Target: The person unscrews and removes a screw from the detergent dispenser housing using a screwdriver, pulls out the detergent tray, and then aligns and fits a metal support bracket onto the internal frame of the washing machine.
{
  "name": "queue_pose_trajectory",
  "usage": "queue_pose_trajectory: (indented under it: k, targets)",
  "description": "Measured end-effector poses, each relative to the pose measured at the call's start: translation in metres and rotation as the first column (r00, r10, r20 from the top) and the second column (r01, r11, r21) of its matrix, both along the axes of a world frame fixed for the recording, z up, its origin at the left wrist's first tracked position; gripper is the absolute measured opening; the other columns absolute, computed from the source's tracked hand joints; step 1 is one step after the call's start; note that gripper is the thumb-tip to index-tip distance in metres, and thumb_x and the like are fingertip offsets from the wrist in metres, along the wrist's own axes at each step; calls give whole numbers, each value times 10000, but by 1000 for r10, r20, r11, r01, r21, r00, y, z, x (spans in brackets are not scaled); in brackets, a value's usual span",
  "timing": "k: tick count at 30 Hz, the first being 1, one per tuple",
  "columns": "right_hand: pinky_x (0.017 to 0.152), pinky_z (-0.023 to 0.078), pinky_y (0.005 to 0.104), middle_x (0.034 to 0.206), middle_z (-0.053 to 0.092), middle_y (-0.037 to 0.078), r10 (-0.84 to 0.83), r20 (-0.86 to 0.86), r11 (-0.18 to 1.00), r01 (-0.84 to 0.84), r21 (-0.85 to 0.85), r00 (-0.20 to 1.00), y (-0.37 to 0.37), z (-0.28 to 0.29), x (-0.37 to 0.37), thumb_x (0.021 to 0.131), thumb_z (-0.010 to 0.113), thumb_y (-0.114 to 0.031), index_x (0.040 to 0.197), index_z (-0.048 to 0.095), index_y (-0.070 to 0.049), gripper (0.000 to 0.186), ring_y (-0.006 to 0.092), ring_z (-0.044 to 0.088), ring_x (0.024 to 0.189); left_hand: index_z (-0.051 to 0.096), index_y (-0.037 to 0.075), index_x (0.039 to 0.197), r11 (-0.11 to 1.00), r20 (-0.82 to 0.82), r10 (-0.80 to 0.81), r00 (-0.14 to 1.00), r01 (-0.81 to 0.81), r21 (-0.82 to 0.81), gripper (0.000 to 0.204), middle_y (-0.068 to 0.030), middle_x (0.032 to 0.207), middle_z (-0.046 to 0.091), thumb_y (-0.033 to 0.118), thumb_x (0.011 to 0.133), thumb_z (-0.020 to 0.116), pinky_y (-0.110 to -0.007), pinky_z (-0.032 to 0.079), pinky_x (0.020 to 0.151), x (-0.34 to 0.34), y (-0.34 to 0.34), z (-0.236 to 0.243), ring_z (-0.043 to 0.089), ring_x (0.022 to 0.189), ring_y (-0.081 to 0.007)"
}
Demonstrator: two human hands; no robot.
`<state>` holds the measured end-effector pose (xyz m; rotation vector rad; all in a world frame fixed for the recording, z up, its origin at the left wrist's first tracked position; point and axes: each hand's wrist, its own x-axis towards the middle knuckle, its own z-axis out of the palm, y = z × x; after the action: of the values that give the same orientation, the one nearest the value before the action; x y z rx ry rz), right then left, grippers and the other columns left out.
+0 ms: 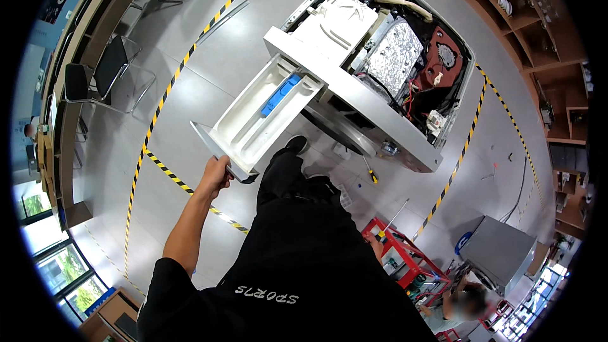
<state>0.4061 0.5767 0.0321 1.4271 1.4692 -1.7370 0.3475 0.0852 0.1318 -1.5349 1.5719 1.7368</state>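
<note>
A washing machine (354, 85) with its top off stands ahead of me. Its white detergent drawer (244, 128) is pulled far out to the left, with a blue insert (280, 95) in one compartment. My left hand (217, 176) is closed round the front edge of this drawer, near its right end. Down at the right, by the red tool cart, my right hand (373, 245) is partly hidden by my body. From its fingers a screwdriver (382, 234) with a yellow handle points up and right.
The red tool cart (411, 272) stands close on my right. Another screwdriver (372, 176) lies on the floor under the machine's front. A person (465, 304) is beside a grey appliance (498, 250) at lower right. Black chairs (109, 69) line the left desk; shelves (506, 6) stand right.
</note>
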Motion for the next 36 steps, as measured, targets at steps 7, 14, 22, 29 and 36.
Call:
queue_pose_trajectory:
  k: [7,14,22,29,36]
  targets:
    - [439,389,290,675,490,80,3,-34,999,-2,34,999,1,-6,-10,773,510,-14,887,527,16,120,184,494,550,499,15,770,1000,-6,7,1000,-7,0,189,-63,549,480,200,754,460,-240,347,361,-2,3,0,402,406,-116]
    - [507,480,301,746,565,100,144,25,981,-146,129,989,4,8,-16,764,533,-18,944,543,35,188,204,577,614,501,5,762,996,1,24,1000,-24,91,196,-68,540,479,193,754,449,-245,346,352,13,11,-34,397,393,-119]
    - [555,514,331,812,602,135,174,98,959,-191,210,980,12,4,-8,773,527,-29,1011,552,61,257,243,612,663,479,-2,725,999,-25,12,1000,-13,-52,202,-82,556,479,188,781,438,-266,324,344,13,11,-34,412,409,-132]
    - [494,449,292,728,545,109,220,-13,966,-216,138,975,-2,5,-12,775,513,-34,911,534,44,158,201,541,574,443,-17,868,996,-77,-9,997,2,-90,197,-87,607,487,173,817,425,-267,302,335,11,21,-33,469,459,-148]
    - [476,429,281,673,534,98,379,-13,921,-375,104,925,0,-3,-6,781,513,-80,905,533,42,174,178,512,536,432,-24,929,997,-86,-39,995,33,-73,235,-86,650,500,190,831,422,-258,324,347,10,39,-12,501,499,-137]
